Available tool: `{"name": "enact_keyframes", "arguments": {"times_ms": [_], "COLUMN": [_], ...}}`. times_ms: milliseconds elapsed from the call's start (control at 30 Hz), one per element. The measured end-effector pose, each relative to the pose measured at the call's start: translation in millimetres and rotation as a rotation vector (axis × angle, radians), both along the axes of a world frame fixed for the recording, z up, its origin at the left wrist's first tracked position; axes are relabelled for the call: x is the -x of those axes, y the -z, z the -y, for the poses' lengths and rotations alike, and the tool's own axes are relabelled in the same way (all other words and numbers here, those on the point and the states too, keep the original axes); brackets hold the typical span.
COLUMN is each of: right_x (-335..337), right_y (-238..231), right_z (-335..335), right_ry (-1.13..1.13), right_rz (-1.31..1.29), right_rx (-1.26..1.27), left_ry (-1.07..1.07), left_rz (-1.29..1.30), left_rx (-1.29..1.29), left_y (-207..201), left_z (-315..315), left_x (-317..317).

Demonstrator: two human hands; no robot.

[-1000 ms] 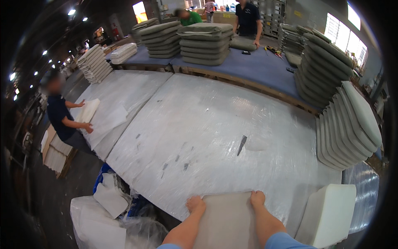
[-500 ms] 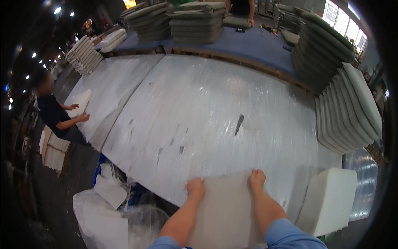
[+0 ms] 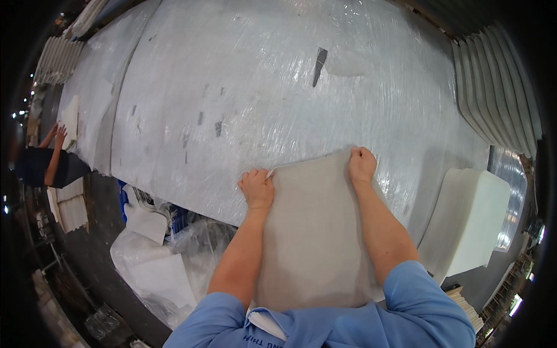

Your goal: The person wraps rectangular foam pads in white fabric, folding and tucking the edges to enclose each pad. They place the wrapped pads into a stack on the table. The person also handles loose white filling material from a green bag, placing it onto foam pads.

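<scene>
A grey-beige cushion-shaped fabric piece (image 3: 316,232) stretches from the table's near edge toward my body. At its far left corner, my left hand (image 3: 257,187) is closed on the edge, with the thumb against the fabric. My right hand (image 3: 362,165) grips the far right corner, fingers curled round it. The far edge between the hands slopes up to the right. Whether foam fills the fabric cannot be seen. Beneath both hands lies the table covered in clear plastic film (image 3: 278,104).
Thick white foam blocks (image 3: 458,214) stand at the right edge, below a row of grey cushions (image 3: 493,87). A plastic bag with white scraps (image 3: 162,272) sits lower left, beside a blue bin (image 3: 123,200). At the far left, a co-worker (image 3: 49,165) handles a white pad (image 3: 70,122).
The view has tilted down, so the table and fabric appear higher and more of my shirt shows. Both hands keep hold of the fabric's far corners. The co-worker's hands have shifted.
</scene>
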State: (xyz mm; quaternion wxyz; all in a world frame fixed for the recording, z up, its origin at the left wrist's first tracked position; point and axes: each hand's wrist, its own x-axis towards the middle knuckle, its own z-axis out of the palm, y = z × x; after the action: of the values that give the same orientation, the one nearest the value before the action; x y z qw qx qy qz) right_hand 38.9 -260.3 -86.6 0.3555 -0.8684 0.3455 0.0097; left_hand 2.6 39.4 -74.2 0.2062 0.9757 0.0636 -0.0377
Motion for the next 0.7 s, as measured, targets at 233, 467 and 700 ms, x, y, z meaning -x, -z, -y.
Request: {"name": "enact_keyframes", "arguments": {"times_ms": [233, 467, 700], "right_x": [-13.4, 61.2, 107.8], "right_y": [-24.4, -143.8, -155.8], "right_z": [0.6, 1.8, -11.3], "right_ry": [-0.067, -0.962, -1.2], "right_rz": [-0.13, -0.275, -0.386], "right_rx": [-0.073, -0.102, -0.049], "left_ry": [0.06, 0.508, 0.478], "left_rz": [-0.053, -0.422, -0.561], "left_rx": [-0.067, 0.206, 0.167], "left_y": [-18.2, -110.7, -99.8], "left_z": [-0.3, -20.7, -2.6], "left_x": [-10.9, 54.6, 72.5]}}
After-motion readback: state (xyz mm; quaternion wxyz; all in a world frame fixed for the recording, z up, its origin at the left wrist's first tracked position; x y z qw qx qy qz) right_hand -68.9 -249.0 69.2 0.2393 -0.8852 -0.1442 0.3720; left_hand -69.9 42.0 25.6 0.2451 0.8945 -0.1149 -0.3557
